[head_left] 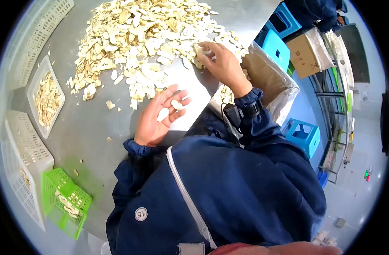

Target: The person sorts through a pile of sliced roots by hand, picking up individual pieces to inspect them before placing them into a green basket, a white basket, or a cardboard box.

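My left hand is palm up with its fingers partly curled. Two pale slices lie in it, one white oval slice on the palm and another by the fingers. At the right edge of a big pile of dried pale slices, my right hand reaches in, thumb and fingers bent around a pale slice. Both hands are above the metal table, near a bright white patch on its surface.
White baskets, a white tray of slices and a green basket line the left side. A lined box stands right of my right arm. Blue stools, a cardboard box and another person are farther right.
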The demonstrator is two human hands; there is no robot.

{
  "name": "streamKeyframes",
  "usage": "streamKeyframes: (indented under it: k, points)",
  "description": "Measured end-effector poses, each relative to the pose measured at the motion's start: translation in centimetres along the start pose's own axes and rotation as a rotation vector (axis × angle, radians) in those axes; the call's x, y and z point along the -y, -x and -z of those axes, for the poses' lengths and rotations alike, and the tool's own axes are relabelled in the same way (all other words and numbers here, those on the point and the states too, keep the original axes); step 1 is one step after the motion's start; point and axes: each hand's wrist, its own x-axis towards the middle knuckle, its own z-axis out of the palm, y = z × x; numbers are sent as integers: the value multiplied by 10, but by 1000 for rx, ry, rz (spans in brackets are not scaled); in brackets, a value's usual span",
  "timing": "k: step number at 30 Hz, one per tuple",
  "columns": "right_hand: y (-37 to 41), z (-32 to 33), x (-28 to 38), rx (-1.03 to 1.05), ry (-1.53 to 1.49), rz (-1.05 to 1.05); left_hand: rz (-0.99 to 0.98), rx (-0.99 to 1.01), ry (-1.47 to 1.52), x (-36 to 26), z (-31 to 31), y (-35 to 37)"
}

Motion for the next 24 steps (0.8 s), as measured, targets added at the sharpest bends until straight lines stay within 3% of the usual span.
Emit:
streamKeyframes:
  k: [3, 7, 10, 15, 19, 24]
  points:
    - [-7, -21, -25, -276, 249, 239, -46, 17, 17, -2, -4, 1]
    - [-3, -8, 9, -33, -57, 5, -99, 9, -102, -3, -15, 3]
    - [5, -23, 20, -78, 172, 200, -136, -38, -247, -3, -26, 1]
    - [23, -32, 22, 32, 98, 215, -209, -122, -464, 0, -28, 1]
    - [44, -13, 17, 64, 80, 112, -251, -170, -585, 0, -24, 0]
    - [48, -9, 10, -78, 92, 203, -393, -159, -795, 11, -22, -5]
